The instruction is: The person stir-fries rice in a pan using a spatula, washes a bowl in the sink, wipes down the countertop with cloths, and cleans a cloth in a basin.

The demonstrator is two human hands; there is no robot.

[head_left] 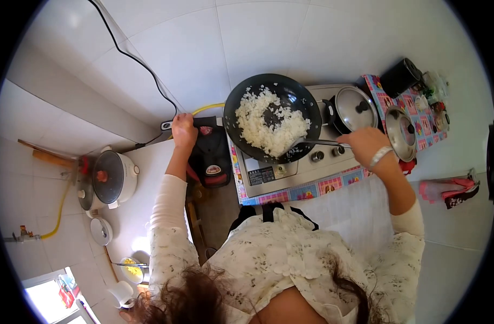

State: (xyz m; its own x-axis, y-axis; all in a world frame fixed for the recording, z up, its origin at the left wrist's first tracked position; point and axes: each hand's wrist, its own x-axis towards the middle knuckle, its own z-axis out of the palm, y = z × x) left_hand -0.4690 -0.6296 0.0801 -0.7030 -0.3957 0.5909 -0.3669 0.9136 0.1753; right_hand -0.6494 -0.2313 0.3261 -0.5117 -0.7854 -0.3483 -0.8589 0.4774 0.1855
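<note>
Our left hand (184,130) grips the handle (206,121) of a wok (302,100) on the gas stove (303,175); our right hand (370,147) clasps a spatula (326,142), its shaft running leftward into white rice (266,135) between our hands.

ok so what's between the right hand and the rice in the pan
The head view shows the utensil there: its handle runs from the right hand across the edge of the pan towards the rice.

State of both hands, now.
Left hand: closed, holding the pan handle.
Right hand: closed, holding the spatula.
</note>
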